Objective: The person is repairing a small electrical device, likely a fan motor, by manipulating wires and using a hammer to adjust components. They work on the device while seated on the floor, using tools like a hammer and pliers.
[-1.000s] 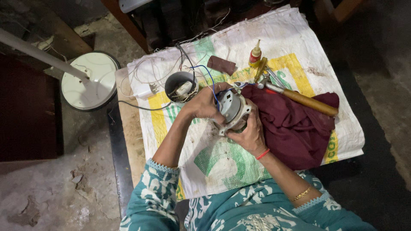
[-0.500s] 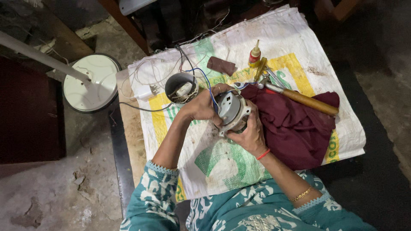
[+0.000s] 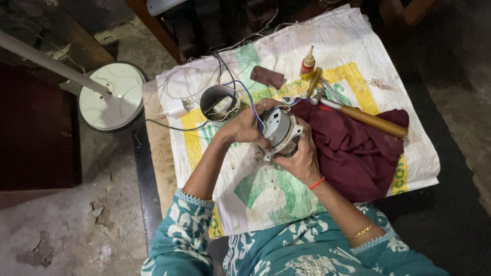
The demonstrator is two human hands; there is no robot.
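My left hand (image 3: 244,125) and right hand (image 3: 302,159) are both clamped around a round grey metal motor (image 3: 279,132), held between them. Left of my left hand sits a wire-filled cup (image 3: 219,105); right of my right hand, crumpled maroon cloth (image 3: 358,153).

1 woven sack (image 3: 353,46), white with green and yellow printed panels, lies flat as a cover across the centre and upper right of the frame. 1 small bottle (image 3: 307,65), yellow body, red label band, pale pointed nozzle, stands on the sack at upper centre-right. No signs or screens visible.
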